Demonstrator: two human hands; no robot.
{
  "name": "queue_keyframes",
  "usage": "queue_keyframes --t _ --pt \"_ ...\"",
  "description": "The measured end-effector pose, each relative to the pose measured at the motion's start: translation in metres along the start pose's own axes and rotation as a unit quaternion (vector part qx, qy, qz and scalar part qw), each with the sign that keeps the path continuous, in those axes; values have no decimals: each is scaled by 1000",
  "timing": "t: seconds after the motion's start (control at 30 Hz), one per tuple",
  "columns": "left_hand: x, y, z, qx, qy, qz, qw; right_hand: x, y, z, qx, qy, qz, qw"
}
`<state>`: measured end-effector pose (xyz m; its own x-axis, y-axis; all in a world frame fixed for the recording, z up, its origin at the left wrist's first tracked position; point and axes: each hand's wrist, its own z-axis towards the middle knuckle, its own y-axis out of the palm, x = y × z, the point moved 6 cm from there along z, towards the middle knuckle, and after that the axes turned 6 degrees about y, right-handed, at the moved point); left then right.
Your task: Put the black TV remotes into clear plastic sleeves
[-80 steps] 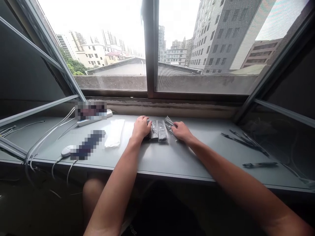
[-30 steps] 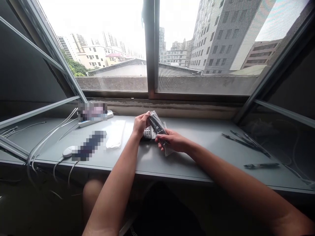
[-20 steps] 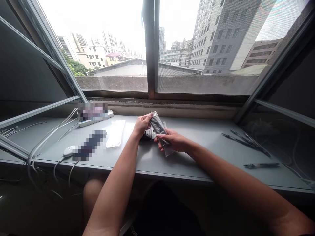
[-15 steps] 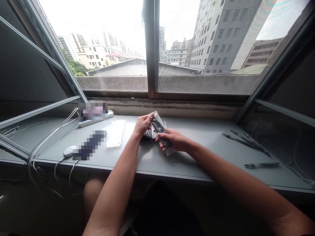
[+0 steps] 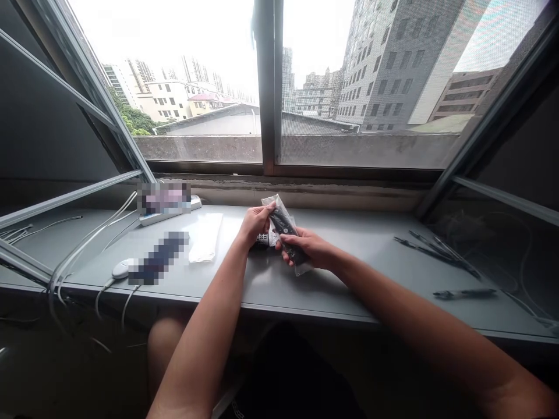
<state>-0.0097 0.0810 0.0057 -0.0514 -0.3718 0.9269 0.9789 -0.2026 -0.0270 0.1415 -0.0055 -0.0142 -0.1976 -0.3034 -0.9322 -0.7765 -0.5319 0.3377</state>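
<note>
Between my hands, tilted over the desk, is a dark remote control (image 5: 285, 227) in a clear plastic bag. My left hand (image 5: 255, 224) pinches the bag near its upper end, thumb on top. Lower down, my right hand (image 5: 309, 247) is wrapped round the remote, its thumb across the front and its fingers underneath. Behind them a black-and-white patterned item (image 5: 262, 240) lies on the desk, partly hidden by my left hand and the bag; its kind I cannot make out.
A folded white sheet or bag (image 5: 206, 237) lies left of my hands. Farther left are a blurred-out dark object (image 5: 159, 259), a round white charger (image 5: 122, 268), cables and a power strip (image 5: 168, 216). Several pens (image 5: 437, 251) lie right, with another pen (image 5: 465, 294) nearer the edge.
The bag's upper end has shifted slightly and more of its clear corner shows above my left thumb. Both hands keep their grip in nearly the same place.
</note>
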Motion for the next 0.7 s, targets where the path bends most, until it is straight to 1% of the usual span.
queue_keyframes --t 0.07,0.23,0.4,0.47,0.57,0.7 --pt "1 0 0 6 6 14 1000 2 -3 1 4 5 -3 1000" --pt "6 -5 0 50 32 16 998 7 -7 4 -1 17 -11 1000" --pt "8 -6 1 63 30 9 998 5 -8 3 4 12 -4 1000" --pt "6 -4 0 52 11 -8 999 4 -7 3 8 8 1 1000" --pt "2 1 0 14 -21 -19 1000 3 -8 4 6 0 2 1000" --pt "4 2 -1 -3 0 5 1000 5 -9 5 0 -1 -9 1000"
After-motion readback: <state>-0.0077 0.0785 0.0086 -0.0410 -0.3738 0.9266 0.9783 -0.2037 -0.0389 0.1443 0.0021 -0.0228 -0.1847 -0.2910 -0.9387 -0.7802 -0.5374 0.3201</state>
